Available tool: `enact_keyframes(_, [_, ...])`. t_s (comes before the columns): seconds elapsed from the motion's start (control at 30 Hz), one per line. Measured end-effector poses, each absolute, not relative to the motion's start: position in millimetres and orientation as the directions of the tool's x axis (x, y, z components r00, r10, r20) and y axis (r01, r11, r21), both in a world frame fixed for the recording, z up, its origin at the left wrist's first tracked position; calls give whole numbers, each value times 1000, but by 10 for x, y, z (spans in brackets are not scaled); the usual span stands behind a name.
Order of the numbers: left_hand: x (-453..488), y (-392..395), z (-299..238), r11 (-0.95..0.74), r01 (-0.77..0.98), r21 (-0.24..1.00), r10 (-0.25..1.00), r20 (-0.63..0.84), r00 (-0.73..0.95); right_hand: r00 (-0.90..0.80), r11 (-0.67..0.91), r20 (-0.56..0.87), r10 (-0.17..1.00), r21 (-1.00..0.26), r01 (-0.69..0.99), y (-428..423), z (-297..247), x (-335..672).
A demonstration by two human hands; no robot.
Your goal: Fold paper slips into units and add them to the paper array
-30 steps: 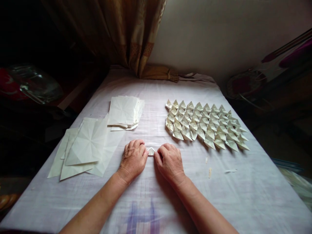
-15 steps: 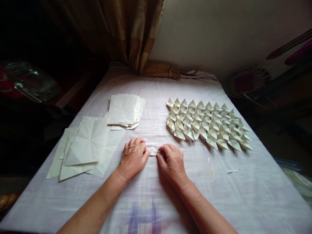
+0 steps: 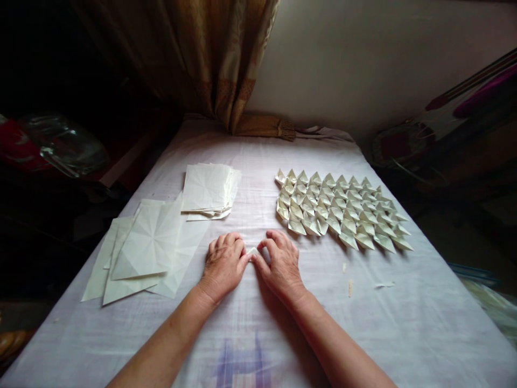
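A small folded piece of white paper (image 3: 252, 251) lies on the cloth between my hands, its peak pointing away from me. My left hand (image 3: 225, 258) is closed on its left end, the thumb at the paper's edge. From the other side my right hand (image 3: 280, 261) pinches it, thumb on the near edge and index finger bent above. My fingers hide both ends of the paper. To the right, beyond my hands, stand rows of folded paper boats (image 3: 343, 210), packed close together.
Creased paper sheets (image 3: 147, 240) lie spread at the left, with a neater paper stack (image 3: 205, 187) behind them. Small paper scraps (image 3: 350, 288) dot the cloth at right. A brown curtain (image 3: 226, 70) hangs at the table's far edge, against a wall (image 3: 343, 64).
My right thumb has slid left along the folded paper's near edge, and that hand's fingers have spread a little. The left hand keeps its hold. The whole view has shifted slightly.
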State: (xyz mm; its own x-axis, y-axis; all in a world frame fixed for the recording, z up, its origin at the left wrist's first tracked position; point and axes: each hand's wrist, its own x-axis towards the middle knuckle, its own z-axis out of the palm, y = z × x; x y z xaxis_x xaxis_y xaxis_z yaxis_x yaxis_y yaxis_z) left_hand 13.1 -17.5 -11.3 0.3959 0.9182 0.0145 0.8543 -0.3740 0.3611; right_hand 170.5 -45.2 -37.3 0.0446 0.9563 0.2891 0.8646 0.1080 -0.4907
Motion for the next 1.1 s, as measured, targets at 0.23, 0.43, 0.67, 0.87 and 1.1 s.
enact_keyframes(0.23, [89,-200,-156,-335,852,403,936,41,348,64,35,209,976,-437,899,-500,-364,1841])
enact_keyframes(0.43, [83,-229,-215,-397,830,392,917,136,375,40,53,203,978,-430,901,-502,-365,1834])
enact_keyframes(0.67, [10,-280,-253,-575,757,311,817,269,510,23,108,268,963,-465,879,-520,-389,1845])
enact_keyframes(0.87, [6,-94,-104,-679,697,231,734,202,649,-144,297,330,933,-480,825,-544,-434,1935])
enact_keyframes(1.1, [84,-30,-114,-737,651,183,675,237,698,-141,389,501,854,-433,813,-481,-430,1897])
